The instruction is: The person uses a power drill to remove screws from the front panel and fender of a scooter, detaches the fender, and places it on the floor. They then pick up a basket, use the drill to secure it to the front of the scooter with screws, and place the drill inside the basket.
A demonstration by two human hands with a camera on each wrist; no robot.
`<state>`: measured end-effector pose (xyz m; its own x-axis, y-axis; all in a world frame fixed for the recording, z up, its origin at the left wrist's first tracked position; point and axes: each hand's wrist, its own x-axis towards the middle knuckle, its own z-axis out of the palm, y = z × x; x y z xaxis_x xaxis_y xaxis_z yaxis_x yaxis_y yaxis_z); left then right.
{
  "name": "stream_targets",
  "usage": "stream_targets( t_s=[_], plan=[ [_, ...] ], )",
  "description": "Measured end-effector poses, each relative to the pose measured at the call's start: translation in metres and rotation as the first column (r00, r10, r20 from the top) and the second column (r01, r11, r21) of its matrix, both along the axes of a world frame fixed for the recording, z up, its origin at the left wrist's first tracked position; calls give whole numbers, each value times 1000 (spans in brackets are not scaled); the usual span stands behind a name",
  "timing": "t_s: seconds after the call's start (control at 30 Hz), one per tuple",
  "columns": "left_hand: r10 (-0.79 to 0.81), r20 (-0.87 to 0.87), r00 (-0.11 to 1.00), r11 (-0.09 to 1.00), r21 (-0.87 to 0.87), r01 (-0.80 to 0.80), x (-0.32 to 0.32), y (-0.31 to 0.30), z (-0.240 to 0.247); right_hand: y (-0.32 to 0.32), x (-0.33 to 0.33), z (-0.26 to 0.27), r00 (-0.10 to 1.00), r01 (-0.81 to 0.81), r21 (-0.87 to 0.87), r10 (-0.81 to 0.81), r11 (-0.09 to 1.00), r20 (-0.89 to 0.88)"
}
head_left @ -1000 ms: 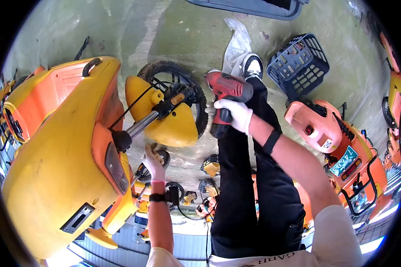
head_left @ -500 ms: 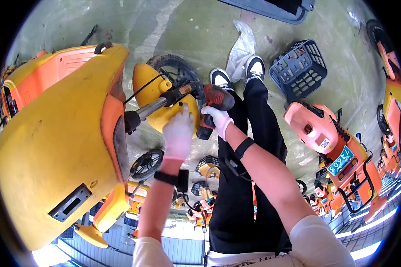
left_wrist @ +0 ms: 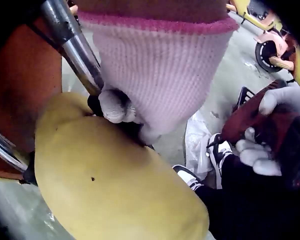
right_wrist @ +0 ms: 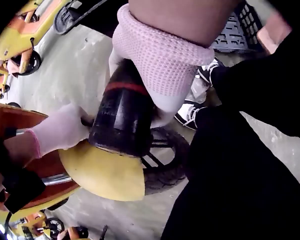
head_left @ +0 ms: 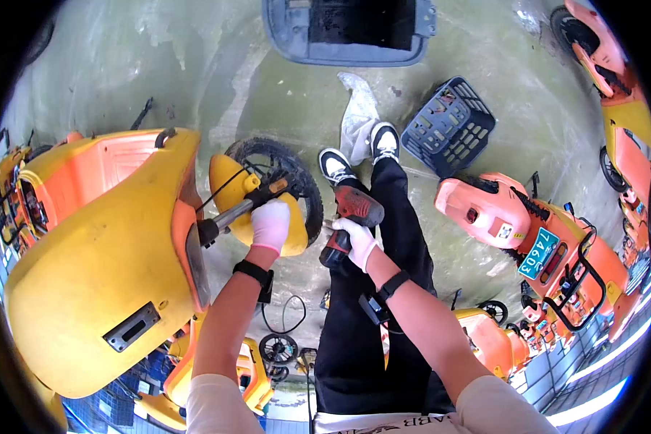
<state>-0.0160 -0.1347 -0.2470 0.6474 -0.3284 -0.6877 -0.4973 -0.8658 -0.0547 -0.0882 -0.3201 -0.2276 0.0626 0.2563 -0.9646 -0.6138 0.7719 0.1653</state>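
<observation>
Half a second ago the left hand (head_left: 271,223) reached across the yellow fender (left_wrist: 117,175); now it has moved up against the front fork (head_left: 233,215), and the drill (head_left: 359,206) stands a little farther from the wheel (head_left: 312,195). That suggests the work at this moment lies with the left hand at the fork, the drill being kept ready rather than applied.

The left hand's visible fingers look bent at the fork's dark lower part, but the fingertips are tucked out of sight, so I cannot tell how far it is closed or whether it has hold of anything. The right hand (head_left: 356,241) is firmly wrapped round the drill's handle, the nose pointing roughly to ten o'clock in the head view.

From the drill, the wheel lies at ten o'clock, the yellow scooter body (head_left: 101,253) near nine, and a plastic sheet (head_left: 358,119) at twelve, beside the shoes (head_left: 335,166).
</observation>
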Motion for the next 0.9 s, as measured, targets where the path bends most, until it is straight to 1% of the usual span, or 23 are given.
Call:
stream_targets(
  t_s=[0.1, 0.17, 0.2, 0.27, 0.3, 0.33, 0.37, 0.4, 0.43, 0.47, 0.5, 0.53, 0.57, 0.6, 0.63, 0.67, 0.7, 0.73, 0.77, 0.8, 0.83, 0.9],
  plan=[
    [-10, -12, 1000, 1000, -1, 10, -1, 2, -1, -10, 1, 19, 996, 87, -71, -88, 994, -6],
    [12, 36, 999, 999, -30, -11, -4, 8, -7, -10, -10, 9, 988, 154, -28, -153, 988, 29],
    [6, 35, 999, 1000, -19, -6, -3, 9, -4, -7, -12, 3, 986, 168, -12, -168, 986, 11],
    [134, -7, 991, 991, 18, -134, -5, 13, 0, 2, -16, -13, 985, 171, 14, -171, 985, -17],
    [131, -14, 991, 991, 31, -131, -4, 17, 8, 8, -21, -24, 983, 179, 42, -177, 983, -48],
    [254, -94, 963, 955, -134, -265, -1, 20, 19, 16, -20, -31, 979, 199, 53, -197, 978, -46],
    [358, -190, 914, 872, -281, -400, 1, 22, 30, 23, -21, -36, 982, 180, 51, -177, 982, -63],
    [357, -196, 913, 876, -269, -400, -1, 25, 40, 34, -27, -50, 984, 161, 65, -155, 985, -86],
    [544, -168, 822, 769, -291, -569, -7, 28, 53, 44, -30, -58, 985, 140, 80, -131, 987, -111],
    [709, -143, 690, 628, -317, -711, -16, 33, 65, 51, -35, -63, 991, 92, 82, -82, 992, -108],
    [710, -144, 689, 629, -309, -713, -34, 51, 65, 55, -32, -60, 990, 92, 86, -81, 992, -115],
    [829, -84, 554, 480, -402, -780, -56, 79, 57, 57, -26, -55, 997, -10, 111, 19, 994, -81],
    [921, -41, 389, 317, -502, -805, -69, 94, 53, 59, -21, -53, 992, -116, 130, 122, 985, -39],
    [924, -42, 379, 308, -504, -807, -71, 96, 56, 65, -18, -53, 993, -115, 113, 113, 987, 28],
    [988, -155, -22, -80, -381, -921, -74, 98, 60, 69, -17, -53, 992, -129, 110, 126, 986, 29],
    [880, -207, -428, -468, -222, -855, -76, 99, 61, 71, -15, -53, 983, -179, 57, 177, 982, 44],
    [872, -211, -442, -483, -225, -846, -79, 100, 54, 72, -7, -47, 972, -229, 2, 228, 974, 58],
    [674, -317, -667, -729, -146, -668, -82, 100, 40, 72, -3, -45, 971, -229, -35, 230, 973, 67],
    [408, -396, -823, -902, -36, -430, -84, 100, 25, 72, 1, -43, 966, -245, -41, 248, 969, 71],
    [390, -403, -828, -910, -32, -413, -86, 101, 14, 70, 1, -45, 956, -287, -18, 288, 958, 57],
    [266, -509, -819, -941, 48, -335, -87, 101, 4, 69, 0, -47, 943, -330, 7, 329, 944, 42],
    [0, -670, -742, -953, 225, -203, -91, 103, -15, 70, -3, -53, 942, -333, 2, 332, 943, 50]
  ],
)
